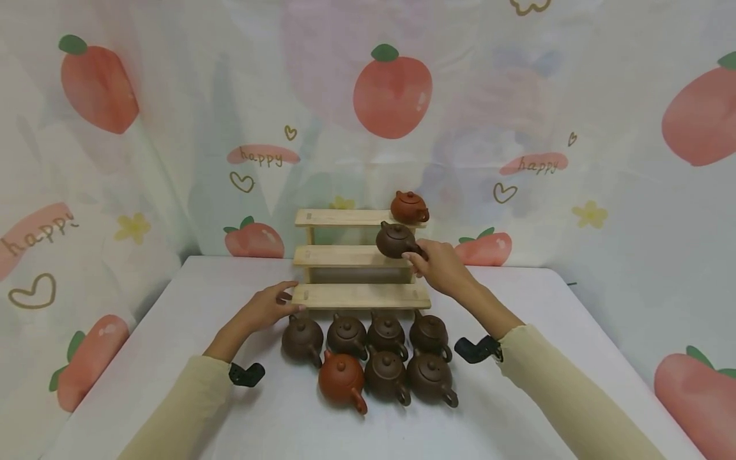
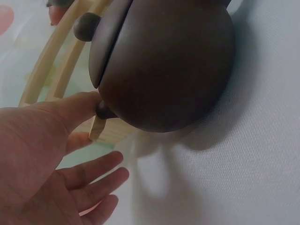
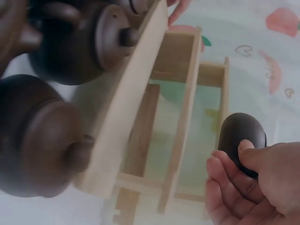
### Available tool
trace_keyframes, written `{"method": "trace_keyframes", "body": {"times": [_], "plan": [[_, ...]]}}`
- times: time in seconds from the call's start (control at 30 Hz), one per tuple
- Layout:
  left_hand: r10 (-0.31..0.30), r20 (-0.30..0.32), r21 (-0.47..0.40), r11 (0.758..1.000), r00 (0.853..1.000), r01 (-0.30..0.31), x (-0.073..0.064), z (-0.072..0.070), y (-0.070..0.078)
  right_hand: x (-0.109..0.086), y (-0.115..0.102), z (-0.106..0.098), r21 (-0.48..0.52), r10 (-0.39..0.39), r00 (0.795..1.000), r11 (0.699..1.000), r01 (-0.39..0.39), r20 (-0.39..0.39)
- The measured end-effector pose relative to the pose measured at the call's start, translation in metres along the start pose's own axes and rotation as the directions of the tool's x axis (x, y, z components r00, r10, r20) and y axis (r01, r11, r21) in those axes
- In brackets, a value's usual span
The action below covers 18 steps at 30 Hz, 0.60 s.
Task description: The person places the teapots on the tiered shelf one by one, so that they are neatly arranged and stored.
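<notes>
Teapots (image 1: 386,375) come nearest: on the white table (image 1: 276,425), before the wooden shelf (image 1: 345,256), stands a front row of three, its leftmost an orange-red teapot (image 1: 341,381), and behind it a row of four. At the left end of the shelf's lowest board (image 1: 362,296) is the left hand (image 1: 269,308), with fingers extended and not clenched; it seems to steady this end. Near the shelf's right end, the right hand (image 1: 441,265) grasps a raised teapot (image 1: 394,240) between thumb and fingers; it hangs before the upper boards, and exactly over which one, I cannot tell. Farthest, a small reddish teapot (image 1: 409,207) sits on the right end of the shelf's top board (image 1: 345,218).

In my judgement, the step in hand is carrying one pot to the shelf. The next move calls for lowering it level onto a board, and loosening the fingers only when its base rests flat.
</notes>
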State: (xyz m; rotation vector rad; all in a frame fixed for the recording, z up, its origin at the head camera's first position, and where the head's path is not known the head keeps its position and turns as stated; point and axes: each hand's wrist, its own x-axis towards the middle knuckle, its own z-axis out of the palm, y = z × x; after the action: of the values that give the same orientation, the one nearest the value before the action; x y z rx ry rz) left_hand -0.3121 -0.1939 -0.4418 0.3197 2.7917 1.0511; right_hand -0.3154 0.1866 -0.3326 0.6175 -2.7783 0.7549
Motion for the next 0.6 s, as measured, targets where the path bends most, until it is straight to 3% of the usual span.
{"method": "trace_keyframes", "body": {"times": [0.6], "plan": [[0.011,-0.005,-0.006,1.000,1.000,-0.011,0.002,0.000,-0.003,0.056,-0.024,-0.002,0.011,0.039,0.999,0.999,-0.039,0.000]]}}
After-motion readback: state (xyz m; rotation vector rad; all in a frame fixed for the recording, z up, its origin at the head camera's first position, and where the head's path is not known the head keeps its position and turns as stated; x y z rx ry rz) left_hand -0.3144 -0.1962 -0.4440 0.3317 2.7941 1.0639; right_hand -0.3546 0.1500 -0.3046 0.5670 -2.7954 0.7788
